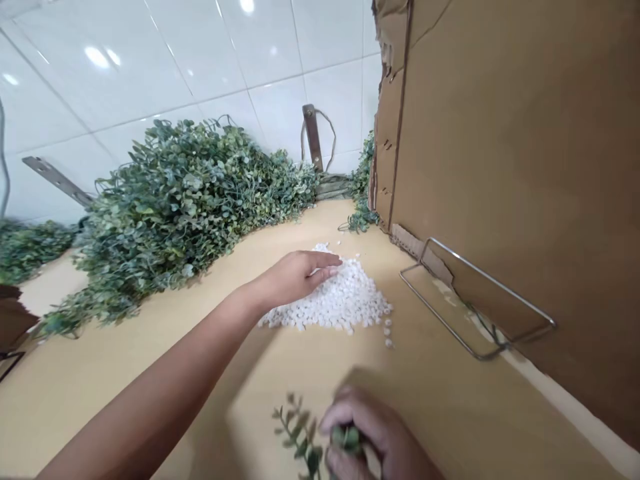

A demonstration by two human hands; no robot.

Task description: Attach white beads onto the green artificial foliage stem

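White pellets (340,300) lie heaped directly under the left hand (295,277), whose flat, loosely extended fingers rest on the heap's near-left edge, grasping nothing. Right hand (375,433), nearer the body, is closed around a green sprig (300,433), stem pointing left. Beyond the left hand, piled foliage (185,200); right of both, a cardboard panel (515,167) with wire frame (475,307)

A craft workshop: heaped artificial greenery (180,200), white beads (340,300) and cardboard (525,167) on a worktable (450,400).
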